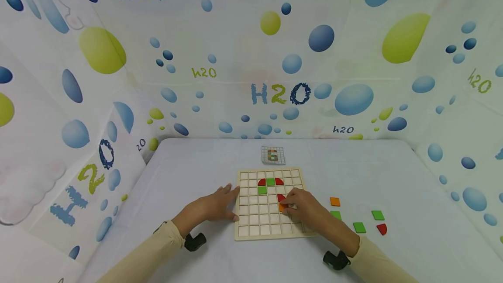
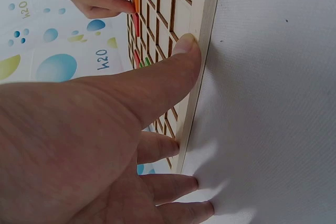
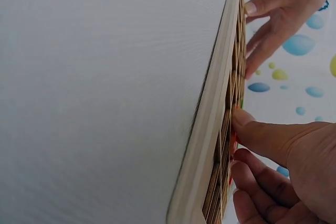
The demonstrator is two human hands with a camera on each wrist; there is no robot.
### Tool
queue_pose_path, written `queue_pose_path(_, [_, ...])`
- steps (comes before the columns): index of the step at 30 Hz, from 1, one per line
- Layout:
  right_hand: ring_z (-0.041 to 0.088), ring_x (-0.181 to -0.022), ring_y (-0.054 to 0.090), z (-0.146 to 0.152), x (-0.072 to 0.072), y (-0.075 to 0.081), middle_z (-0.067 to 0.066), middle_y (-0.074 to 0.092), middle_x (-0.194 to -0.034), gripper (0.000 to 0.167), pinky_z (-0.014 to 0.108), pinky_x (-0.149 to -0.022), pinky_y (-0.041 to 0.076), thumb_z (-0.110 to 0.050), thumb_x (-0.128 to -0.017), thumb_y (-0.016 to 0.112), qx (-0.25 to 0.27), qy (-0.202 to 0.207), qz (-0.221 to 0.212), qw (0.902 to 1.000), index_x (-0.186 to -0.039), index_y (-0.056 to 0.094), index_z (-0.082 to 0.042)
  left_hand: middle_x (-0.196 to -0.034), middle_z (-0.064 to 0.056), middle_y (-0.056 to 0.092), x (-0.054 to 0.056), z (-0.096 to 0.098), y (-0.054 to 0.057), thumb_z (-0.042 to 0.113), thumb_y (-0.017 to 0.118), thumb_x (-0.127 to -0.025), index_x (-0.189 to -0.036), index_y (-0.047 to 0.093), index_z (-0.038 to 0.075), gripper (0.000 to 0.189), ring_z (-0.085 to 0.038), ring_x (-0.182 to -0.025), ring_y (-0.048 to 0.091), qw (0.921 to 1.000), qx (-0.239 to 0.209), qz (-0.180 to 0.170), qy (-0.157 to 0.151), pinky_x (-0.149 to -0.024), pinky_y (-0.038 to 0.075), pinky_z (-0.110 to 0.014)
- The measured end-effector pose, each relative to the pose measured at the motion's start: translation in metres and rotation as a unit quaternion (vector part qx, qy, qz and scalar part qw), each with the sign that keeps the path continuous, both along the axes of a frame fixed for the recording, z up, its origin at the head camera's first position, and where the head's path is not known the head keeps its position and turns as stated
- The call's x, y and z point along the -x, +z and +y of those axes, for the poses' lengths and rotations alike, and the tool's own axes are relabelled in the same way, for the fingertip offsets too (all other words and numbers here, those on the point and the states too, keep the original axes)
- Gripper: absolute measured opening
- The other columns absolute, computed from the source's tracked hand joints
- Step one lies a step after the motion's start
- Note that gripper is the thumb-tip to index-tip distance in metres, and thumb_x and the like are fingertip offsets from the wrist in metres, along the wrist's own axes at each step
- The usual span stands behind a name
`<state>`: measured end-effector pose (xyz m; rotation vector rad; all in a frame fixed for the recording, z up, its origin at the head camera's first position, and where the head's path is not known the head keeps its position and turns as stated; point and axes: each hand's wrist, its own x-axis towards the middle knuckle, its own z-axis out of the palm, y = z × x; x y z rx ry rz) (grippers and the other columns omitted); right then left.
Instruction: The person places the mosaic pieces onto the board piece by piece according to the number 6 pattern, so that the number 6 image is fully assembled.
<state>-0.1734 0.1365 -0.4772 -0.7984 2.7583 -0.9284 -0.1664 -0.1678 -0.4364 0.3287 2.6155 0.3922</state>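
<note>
A wooden grid board [image 1: 254, 224] lies on the white table. My left hand [image 1: 220, 204] rests at its left edge with fingers spread; in the left wrist view the thumb [image 2: 181, 59] presses on the frame. My right hand [image 1: 304, 206] pinches an orange square tile [image 1: 281, 207] between thumb and fingers, low over a cell right of the middle. Just behind that tile sits a red quarter-circle tile [image 1: 280, 197], partly covered by the fingers. Farther back on the grid are a green square [image 1: 270, 181] between two red quarter-circles [image 1: 261, 182], and another green square [image 1: 262, 190].
Loose tiles lie right of the board: an orange square [image 1: 335, 201], several green squares [image 1: 359, 227] and a red quarter-circle [image 1: 382, 229]. One green square is partly hidden by the right forearm. Behind the board lies a pattern card [image 1: 273, 155]. A printed curtain [image 1: 235, 56] surrounds the table.
</note>
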Motion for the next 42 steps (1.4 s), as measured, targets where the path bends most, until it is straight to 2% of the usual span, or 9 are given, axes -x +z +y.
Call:
queue_pose_path(7, [0.012,-0.095,0.061,-0.002,0.000,0.000,-0.005,0.067,-0.103,0.026,0.029,-0.083,0.057,-0.014,-0.091,0.084,-0.002,0.004,0.017,0.9998,-0.116,0.082,-0.008,-0.172,-0.026,0.024,0.000,0.000,0.000,0.037,0.083,-0.092,-0.165,0.033,0.007,0.094,-0.050,-0.158,0.022,1.0000,-0.003,0.000,-0.001,-0.122,0.030,-0.066])
queue_pose_path(13, [0.011,-0.096,0.062,0.006,0.003,0.009,-0.007,0.069,-0.105,0.024,0.031,-0.087,0.059,-0.015,-0.094,0.081,0.009,-0.032,0.003,0.9994,-0.117,0.082,-0.012,-0.172,-0.026,0.024,0.000,0.000,0.001,0.037,0.082,-0.092,-0.165,0.033,0.007,0.093,-0.050,-0.158,0.021,1.0000,-0.003,-0.002,0.000,-0.122,0.030,-0.066])
queue_pose_path(23, [0.018,-0.102,0.068,0.051,0.016,0.026,0.004,0.073,-0.113,0.031,0.043,-0.093,0.061,-0.007,-0.094,0.080,0.031,-0.060,0.045,0.9967,-0.124,0.077,-0.008,-0.171,-0.027,0.024,-0.002,0.000,0.004,0.036,0.082,-0.093,-0.165,0.033,0.005,0.092,-0.050,-0.158,0.021,1.0000,-0.006,-0.001,-0.004,-0.123,0.030,-0.066])
queue_pose_path(29, [0.022,-0.102,0.071,0.083,0.020,0.031,0.010,0.073,-0.117,0.032,0.043,-0.092,0.062,-0.007,-0.095,0.079,0.042,-0.073,0.061,0.9946,-0.127,0.074,-0.005,-0.171,-0.027,0.024,-0.002,0.001,0.004,0.036,0.082,-0.093,-0.165,0.033,0.005,0.093,-0.050,-0.158,0.021,1.0000,-0.007,-0.002,-0.004,-0.123,0.030,-0.066])
queue_pose_path(35, [0.027,-0.108,0.071,0.113,0.022,0.028,0.011,0.072,-0.121,0.036,0.041,-0.092,0.062,-0.012,-0.097,0.077,0.027,-0.096,0.021,0.9948,-0.132,0.072,-0.005,-0.171,-0.027,0.024,-0.002,0.000,0.004,0.037,0.082,-0.093,-0.165,0.033,0.006,0.093,-0.050,-0.158,0.022,1.0000,-0.005,-0.003,-0.004,-0.123,0.030,-0.066])
queue_pose_path(42, [0.032,-0.115,0.068,0.134,0.017,0.016,0.011,0.070,-0.126,0.041,0.048,-0.096,0.061,-0.021,-0.098,0.077,0.010,-0.117,-0.026,0.9927,-0.136,0.070,-0.007,-0.172,-0.026,0.023,-0.001,0.000,0.003,0.037,0.082,-0.092,-0.165,0.032,0.006,0.094,-0.050,-0.159,0.020,0.9999,-0.013,-0.009,0.001,-0.123,0.029,-0.066])
